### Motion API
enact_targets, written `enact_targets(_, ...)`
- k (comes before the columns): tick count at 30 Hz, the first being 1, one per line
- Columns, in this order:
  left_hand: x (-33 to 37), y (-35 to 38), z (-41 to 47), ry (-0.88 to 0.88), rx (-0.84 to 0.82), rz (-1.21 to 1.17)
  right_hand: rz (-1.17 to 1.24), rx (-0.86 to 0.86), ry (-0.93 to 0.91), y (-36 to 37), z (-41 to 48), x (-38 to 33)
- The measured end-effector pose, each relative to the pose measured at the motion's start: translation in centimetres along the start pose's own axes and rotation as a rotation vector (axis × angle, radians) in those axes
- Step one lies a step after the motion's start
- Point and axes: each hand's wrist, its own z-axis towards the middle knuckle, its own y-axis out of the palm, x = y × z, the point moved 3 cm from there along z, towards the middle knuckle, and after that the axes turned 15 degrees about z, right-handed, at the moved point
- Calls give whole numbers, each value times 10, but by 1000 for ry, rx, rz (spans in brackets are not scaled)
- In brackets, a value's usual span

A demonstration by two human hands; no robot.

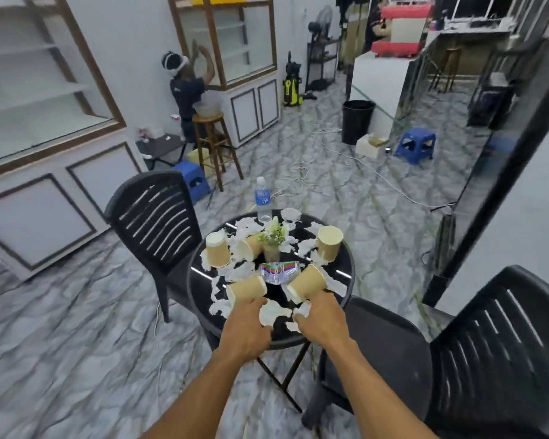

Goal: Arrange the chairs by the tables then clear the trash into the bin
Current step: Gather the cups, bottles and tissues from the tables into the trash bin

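Two black chairs are drawn up to the round bench: the far chair on its left and the near chair on its right. The arranging looks done at this bench, and the clearing seems barely begun.

The left hand curls its fingers round a crumpled tissue at the bench's near edge. The right hand pinches a tissue scrap just beside it.

Left on the bench:
- five paper cups, three of them lying on their sides
- one water bottle
- one packet
- one small potted plant
- torn tissue, too scattered to count

The one black bin stands well apart, across the floor.
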Motion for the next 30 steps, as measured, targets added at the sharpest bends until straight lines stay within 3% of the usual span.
enact_targets(13, -26, 5, 97, -128, -37, 83, -122, 61, 12, 28, 118, 12)
enact_targets(22, -67, 29, 173, 19, -168, 253, -210, 122, 244, 67, 162, 35)
enact_targets(30, -96, 54, 192, 85, -294, 272, -157, 226, 315, 86, 174, 40)
